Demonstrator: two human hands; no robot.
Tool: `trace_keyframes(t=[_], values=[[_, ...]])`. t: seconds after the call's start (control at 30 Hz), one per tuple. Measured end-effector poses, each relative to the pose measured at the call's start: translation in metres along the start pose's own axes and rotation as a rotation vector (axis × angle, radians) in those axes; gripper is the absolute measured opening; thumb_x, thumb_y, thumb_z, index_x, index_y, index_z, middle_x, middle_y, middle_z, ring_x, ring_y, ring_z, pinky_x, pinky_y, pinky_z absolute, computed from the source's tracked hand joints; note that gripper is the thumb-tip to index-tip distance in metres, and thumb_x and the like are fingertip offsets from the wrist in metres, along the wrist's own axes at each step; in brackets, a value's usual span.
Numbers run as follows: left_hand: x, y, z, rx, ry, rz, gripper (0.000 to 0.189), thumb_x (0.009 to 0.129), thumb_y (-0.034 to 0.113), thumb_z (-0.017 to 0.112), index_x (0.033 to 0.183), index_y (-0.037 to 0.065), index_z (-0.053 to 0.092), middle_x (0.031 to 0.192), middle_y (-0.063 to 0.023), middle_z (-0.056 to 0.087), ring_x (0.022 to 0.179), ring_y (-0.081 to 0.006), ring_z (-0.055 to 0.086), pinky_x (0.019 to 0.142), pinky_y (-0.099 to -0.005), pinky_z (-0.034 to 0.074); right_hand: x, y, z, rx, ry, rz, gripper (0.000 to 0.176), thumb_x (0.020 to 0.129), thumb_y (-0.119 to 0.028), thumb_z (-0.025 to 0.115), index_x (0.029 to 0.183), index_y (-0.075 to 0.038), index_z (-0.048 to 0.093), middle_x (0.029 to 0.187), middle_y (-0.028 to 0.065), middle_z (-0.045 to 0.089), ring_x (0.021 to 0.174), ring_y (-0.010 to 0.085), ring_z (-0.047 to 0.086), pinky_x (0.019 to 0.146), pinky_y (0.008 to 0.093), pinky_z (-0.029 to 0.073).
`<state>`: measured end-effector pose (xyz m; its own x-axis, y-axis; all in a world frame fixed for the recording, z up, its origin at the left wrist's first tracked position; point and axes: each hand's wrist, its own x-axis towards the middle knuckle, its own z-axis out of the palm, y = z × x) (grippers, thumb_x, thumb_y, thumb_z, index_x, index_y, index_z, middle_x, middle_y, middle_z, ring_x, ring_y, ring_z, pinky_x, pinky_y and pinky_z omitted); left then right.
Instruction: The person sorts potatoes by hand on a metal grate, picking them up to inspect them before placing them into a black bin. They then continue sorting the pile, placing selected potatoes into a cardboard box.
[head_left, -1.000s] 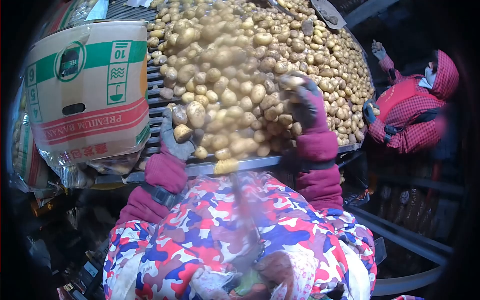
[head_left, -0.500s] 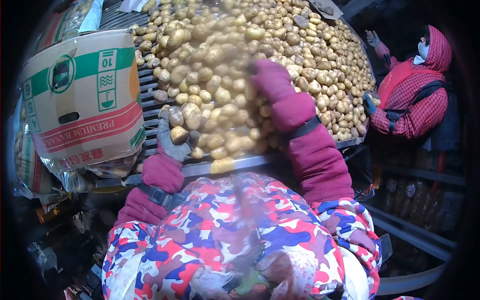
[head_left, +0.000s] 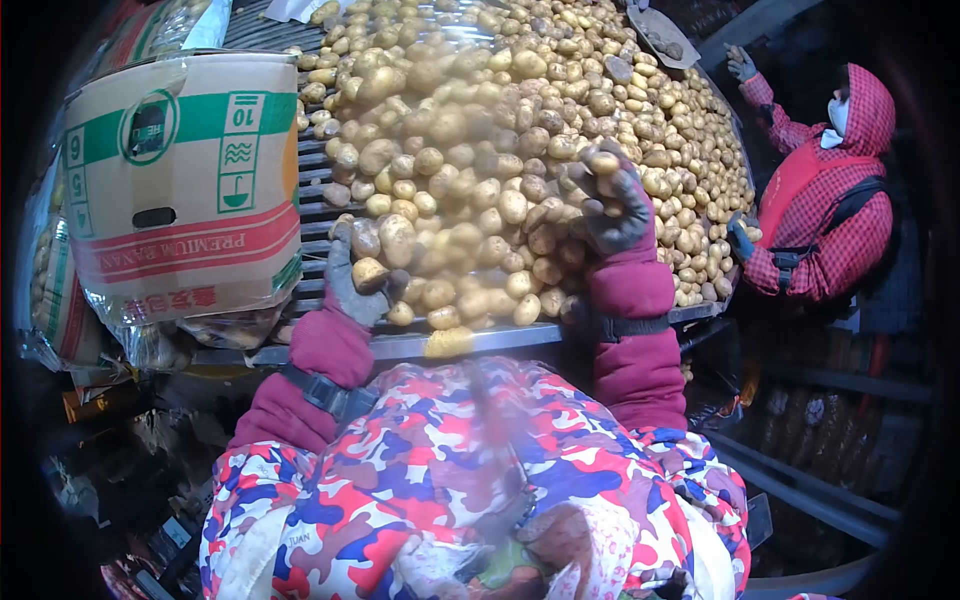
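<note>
My left hand (head_left: 352,290), in a grey glove, rests at the near left edge of the potato heap. Its fingers curl around a potato (head_left: 370,274), and a larger pale potato (head_left: 397,240) lies just beyond the fingers. On the right, my gloved right hand (head_left: 624,212) is raised over the heap with its fingers bent around a small potato (head_left: 603,163). Loose potatoes (head_left: 513,207) lie around and beneath both hands. A blurred patch covers the middle of the view.
A banana carton (head_left: 185,180) stands left of the heap. Dark slats (head_left: 312,222) and a metal front rail (head_left: 400,345) support the potatoes. At the right, a co-worker (head_left: 825,200) in a red checked jacket reaches toward the heap. A pale tray (head_left: 662,38) sits at the back right.
My right hand has drawn back toward me and to the right from the middle of the heap, and a potato now shows in it. My left hand stays around its potato.
</note>
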<state>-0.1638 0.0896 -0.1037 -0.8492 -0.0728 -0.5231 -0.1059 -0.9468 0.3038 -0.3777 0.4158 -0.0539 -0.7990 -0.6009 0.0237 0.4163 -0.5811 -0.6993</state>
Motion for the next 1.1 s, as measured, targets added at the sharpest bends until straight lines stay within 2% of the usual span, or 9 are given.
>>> trace_keyframes(t=[0.2,0.27,0.3,0.37,0.5,0.6,1.0,1.07,1.1], values=[[0.005,-0.001,-0.009,0.032,-0.091,-0.010,0.060,0.103,0.056,0.052,0.139,0.008,0.055,0.137,-0.0143,0.060,0.124,-0.0324,0.062,0.071,-0.0332,0.062,0.000,-0.001,0.061,-0.101,0.046,-0.117,0.050,0.095,-0.014,0.067,0.144,-0.015,0.059,0.137,0.0143,0.063,0.118,0.0300,0.067,0.072,0.0299,0.057],[0.002,-0.003,-0.002,0.087,-0.063,0.038,0.058,0.101,0.059,0.055,0.136,0.012,0.057,0.134,-0.0113,0.061,0.119,-0.0304,0.063,0.068,-0.0341,0.061,0.023,0.004,0.058,-0.502,0.116,0.027,0.047,0.095,-0.019,0.069,0.141,-0.018,0.063,0.133,0.0103,0.067,0.114,0.0226,0.067,0.075,0.0276,0.053],[0.000,-0.006,0.001,0.136,-0.029,0.070,0.057,0.099,0.061,0.057,0.134,0.017,0.059,0.131,-0.0079,0.063,0.115,-0.0279,0.063,0.066,-0.0348,0.060,0.029,0.008,0.077,-0.694,0.234,0.066,0.038,0.091,-0.022,0.073,0.128,-0.015,0.071,0.110,0.0057,0.072,0.096,0.0173,0.069,0.075,0.0295,0.054],[-0.001,-0.005,0.000,0.132,0.000,0.063,0.058,0.098,0.062,0.059,0.134,0.017,0.059,0.131,-0.0081,0.063,0.115,-0.0284,0.063,0.066,-0.0352,0.059,0.047,0.038,0.072,-0.857,0.193,0.095,0.035,0.090,-0.021,0.072,0.125,-0.013,0.071,0.108,0.0103,0.073,0.096,0.0217,0.071,0.075,0.0357,0.056],[-0.001,-0.002,0.001,0.037,0.004,-0.010,0.065,0.099,0.060,0.058,0.139,0.009,0.056,0.137,-0.0152,0.061,0.122,-0.0346,0.062,0.070,-0.0348,0.061,0.079,0.091,0.076,-2.265,-0.063,-0.103,0.031,0.086,-0.023,0.072,0.115,-0.012,0.075,0.107,0.0192,0.075,0.099,0.0335,0.074,0.081,0.0472,0.059],[0.005,-0.003,-0.006,-0.017,-0.049,-0.035,0.068,0.097,0.063,0.061,0.139,0.010,0.056,0.136,-0.0150,0.062,0.120,-0.0357,0.063,0.070,-0.0364,0.060,0.087,0.078,0.102,-2.213,-0.130,0.305,0.032,0.082,-0.026,0.074,0.111,-0.012,0.078,0.112,0.0209,0.075,0.106,0.0404,0.072,0.086,0.0505,0.059],[-0.001,-0.001,-0.004,-0.044,-0.169,-0.034,0.070,0.098,0.062,0.059,0.141,0.006,0.054,0.130,-0.0191,0.062,0.116,-0.0406,0.064,0.071,-0.0399,0.064,0.082,0.096,0.098,-2.506,-0.188,0.167,0.038,0.086,-0.035,0.074,0.117,-0.013,0.079,0.126,0.0147,0.071,0.116,0.0331,0.068,0.103,0.0463,0.052],[0.012,-0.008,-0.024,0.108,-0.103,0.145,0.056,0.096,0.061,0.064,0.129,0.016,0.062,0.120,-0.0092,0.068,0.098,-0.0316,0.070,0.059,-0.0399,0.060,0.086,0.104,0.064,-2.224,0.023,0.043,0.040,0.085,-0.032,0.074,0.120,-0.013,0.076,0.123,0.0164,0.070,0.115,0.0361,0.068,0.100,0.0456,0.054],[0.010,0.000,-0.025,0.005,-0.134,-0.016,0.056,0.095,0.061,0.064,0.127,0.014,0.062,0.119,-0.0087,0.068,0.100,-0.0305,0.069,0.059,-0.0394,0.059,0.082,0.097,0.055,-2.124,0.044,-0.025,0.040,0.085,-0.029,0.075,0.121,-0.013,0.075,0.123,0.0175,0.070,0.113,0.0375,0.068,0.098,0.0457,0.054]])
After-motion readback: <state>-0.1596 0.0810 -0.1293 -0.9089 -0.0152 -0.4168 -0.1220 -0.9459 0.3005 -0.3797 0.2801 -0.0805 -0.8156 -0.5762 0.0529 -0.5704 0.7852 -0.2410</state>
